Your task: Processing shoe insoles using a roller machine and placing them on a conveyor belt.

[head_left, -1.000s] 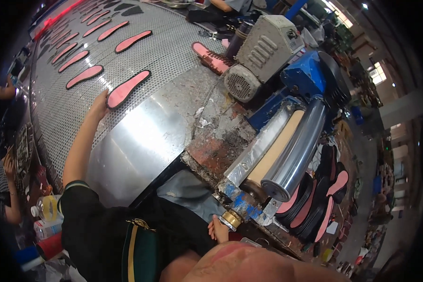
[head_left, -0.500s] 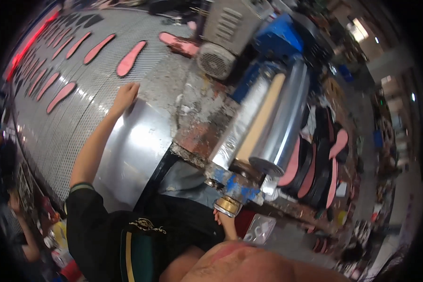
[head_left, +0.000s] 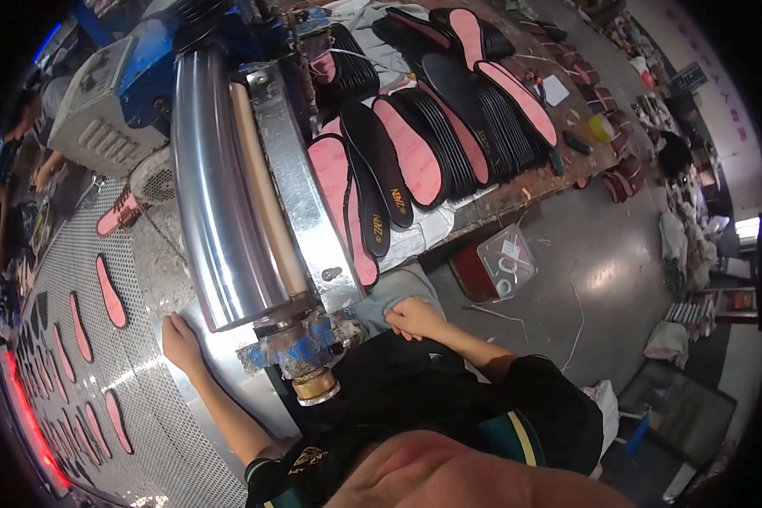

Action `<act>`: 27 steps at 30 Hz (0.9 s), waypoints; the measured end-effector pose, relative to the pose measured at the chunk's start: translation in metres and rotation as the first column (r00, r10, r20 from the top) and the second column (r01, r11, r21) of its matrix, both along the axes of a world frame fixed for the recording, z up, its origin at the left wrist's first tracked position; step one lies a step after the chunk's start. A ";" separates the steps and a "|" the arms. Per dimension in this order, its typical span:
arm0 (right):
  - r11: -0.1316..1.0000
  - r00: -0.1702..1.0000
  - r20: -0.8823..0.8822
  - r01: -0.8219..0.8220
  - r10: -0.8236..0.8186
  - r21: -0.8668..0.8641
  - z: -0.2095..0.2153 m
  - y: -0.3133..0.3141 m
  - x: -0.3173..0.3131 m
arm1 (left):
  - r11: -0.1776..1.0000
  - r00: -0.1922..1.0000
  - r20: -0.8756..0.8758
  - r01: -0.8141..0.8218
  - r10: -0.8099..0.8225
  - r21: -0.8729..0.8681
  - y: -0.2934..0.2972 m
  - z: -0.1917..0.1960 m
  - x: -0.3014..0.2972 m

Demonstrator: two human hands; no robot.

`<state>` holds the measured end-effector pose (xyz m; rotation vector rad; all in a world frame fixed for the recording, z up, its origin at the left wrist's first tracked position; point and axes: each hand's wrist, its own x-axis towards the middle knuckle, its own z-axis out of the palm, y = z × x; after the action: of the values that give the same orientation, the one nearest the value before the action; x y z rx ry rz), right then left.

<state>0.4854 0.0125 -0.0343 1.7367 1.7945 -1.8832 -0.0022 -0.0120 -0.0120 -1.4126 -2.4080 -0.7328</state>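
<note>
My left hand (head_left: 180, 343) is closed, low over a smooth metal plate (head_left: 220, 360) left of a roller machine. Its inner side is hidden, so anything held does not show. My right hand (head_left: 416, 320) has its fingers curled together in front of grey-blue cloth (head_left: 395, 290), right of the machine's end; I cannot make out anything in it. Between my hands stands the machine, with a shiny metal roller (head_left: 220, 195) and a tan roller (head_left: 267, 190). Beyond it, black insoles (head_left: 372, 161) with pink undersides (head_left: 409, 152) lie in stacked rows on the bench.
Pink insoles (head_left: 110, 292) lie spaced out on a perforated metal belt (head_left: 165, 423) at the left, near a red light strip (head_left: 30, 415). A clear plastic box (head_left: 506, 261) stands below the bench edge at right. Another person's arm (head_left: 49, 169) shows at the far left.
My view has swung to the right, bringing the stacked insoles and my right hand into full sight. My left hand stays closed near the metal plate; my right hand was mostly hidden before.
</note>
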 end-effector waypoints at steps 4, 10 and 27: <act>1.000 1.000 -0.023 -0.009 0.009 0.009 -0.003 -0.003 -0.001 | 0.995 0.999 -0.005 -0.049 0.049 -0.091 -0.005 -0.008 -0.013; 0.819 0.955 -0.295 0.157 0.016 0.552 0.077 0.030 0.019 | 0.978 0.993 0.057 -0.095 0.107 -0.186 -0.008 -0.007 -0.016; 0.353 0.852 0.211 -0.034 -0.479 0.935 0.123 0.215 0.145 | 0.987 0.991 0.084 -0.093 0.104 -0.128 -0.003 0.004 -0.006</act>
<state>0.6309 0.2277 0.0884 2.5004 2.6584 -0.1163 -0.0080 -0.0154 -0.0083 -1.3196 -2.6128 -0.6466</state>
